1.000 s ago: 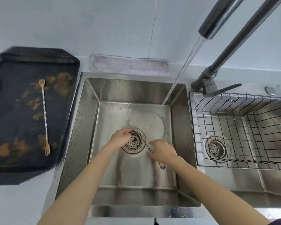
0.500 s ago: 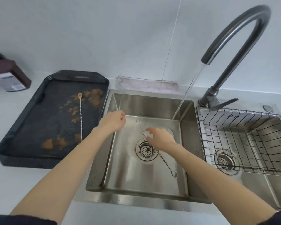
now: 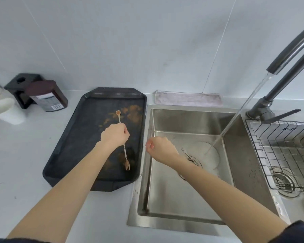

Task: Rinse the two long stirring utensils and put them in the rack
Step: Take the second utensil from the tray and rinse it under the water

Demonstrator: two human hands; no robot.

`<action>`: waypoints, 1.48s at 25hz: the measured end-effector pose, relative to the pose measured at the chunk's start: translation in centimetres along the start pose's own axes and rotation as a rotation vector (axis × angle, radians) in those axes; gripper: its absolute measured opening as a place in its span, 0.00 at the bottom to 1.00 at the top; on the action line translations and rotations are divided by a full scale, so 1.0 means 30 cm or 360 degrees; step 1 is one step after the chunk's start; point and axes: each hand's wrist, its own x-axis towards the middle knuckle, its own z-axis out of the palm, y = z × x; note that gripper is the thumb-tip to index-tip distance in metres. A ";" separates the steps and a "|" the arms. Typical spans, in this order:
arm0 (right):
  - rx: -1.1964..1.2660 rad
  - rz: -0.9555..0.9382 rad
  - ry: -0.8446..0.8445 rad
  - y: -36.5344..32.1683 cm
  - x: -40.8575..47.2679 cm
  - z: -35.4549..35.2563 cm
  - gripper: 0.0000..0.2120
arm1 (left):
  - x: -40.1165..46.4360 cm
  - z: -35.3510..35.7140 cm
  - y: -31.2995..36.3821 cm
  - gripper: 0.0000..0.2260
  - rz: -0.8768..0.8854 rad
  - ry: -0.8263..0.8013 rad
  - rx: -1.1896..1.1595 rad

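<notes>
- Left hand: fingers closed around the middle of a long twisted-metal stirring utensil with a rust-coloured spoon tip and a rust-coloured fork tip. The grip sits on the shaft between the two tips.
- Right hand: positioned above the left rim of the sink, fingers loosely curled, thumb and forefinger close together. No object is visible in this hand.
- Held utensil: located over the right half of a black rectangular tray with cut corners. Spoon tip points toward the far edge of the tray; fork tip points toward the near edge. Whether the tips touch the tray floor cannot be determined.
- Tray: rests on the pale table, its right edge just beside the sink. Brown residue marks its floor near the utensil.
- Second long silver stirring utensil with a fork tip: lies on the floor of the stainless-steel rectangular sink, across the round drain strainer, partly hidden by the right forearm.
- Dark grey curved faucet: water runs in a slanted stream onto the sink floor right of the drain.
- Black wire rack: seated in the right-hand basin, beside the main sink.
</notes>
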 end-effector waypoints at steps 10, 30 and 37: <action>-0.0324 0.0037 -0.0007 -0.145 0.130 0.145 0.13 | 0.112 0.087 -0.082 0.17 -0.0177 -0.0125 0.0124; -0.0117 0.0151 -0.0021 -0.186 0.166 0.177 0.09 | 0.145 0.091 -0.059 0.13 -0.0374 -0.0046 -0.0132; 0.0190 0.0221 0.0167 -0.150 0.126 0.084 0.10 | 0.085 0.027 0.025 0.12 -0.0155 0.0218 -0.0362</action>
